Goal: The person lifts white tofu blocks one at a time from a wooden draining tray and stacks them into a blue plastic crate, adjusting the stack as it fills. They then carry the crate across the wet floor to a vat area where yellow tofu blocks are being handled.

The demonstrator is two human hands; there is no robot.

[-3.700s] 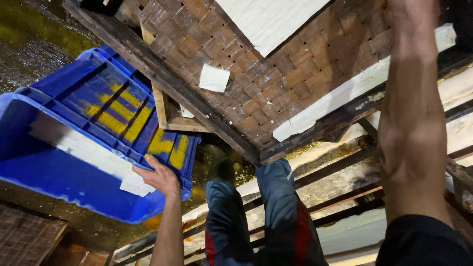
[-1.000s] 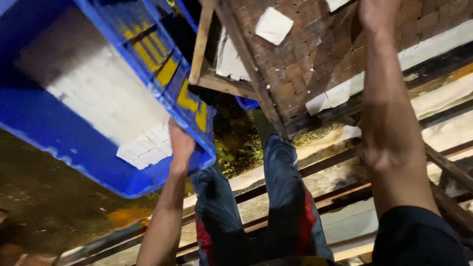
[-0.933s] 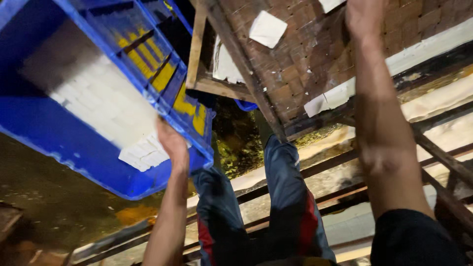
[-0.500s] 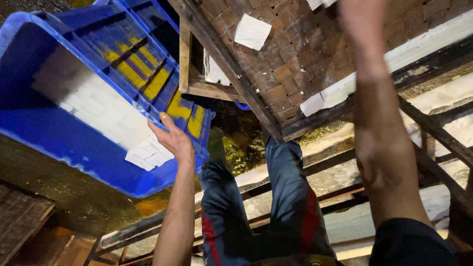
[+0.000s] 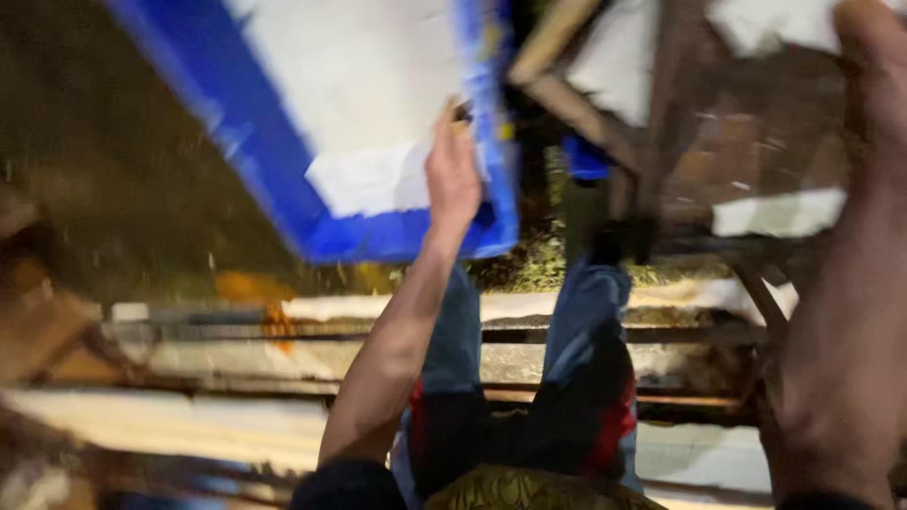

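The large blue plastic crate (image 5: 283, 179) is showing a smooth, slightly glossy wall, with matt white paper sheets (image 5: 364, 179) lying inside it. The rough brown wooden frame (image 5: 605, 132) is looking dull and worn. The blue cloth trousers (image 5: 576, 331) are appearing soft and matt.

Two bare forearms are seen from above, each ending at the elbow in a dark, near-black sleeve. The left hand (image 5: 452, 175) and the right hand (image 5: 874, 57) are uncovered; no gloves, rings or watch can be made out through the motion blur. Blue jeans (image 5: 586, 312) are worn, the lower legs lighter and faded, with darker panels at the thighs edged in red. A dark shoe (image 5: 612, 241) is visible at one foot. A yellowish patterned garment (image 5: 529, 489) is glimpsed at the waist.
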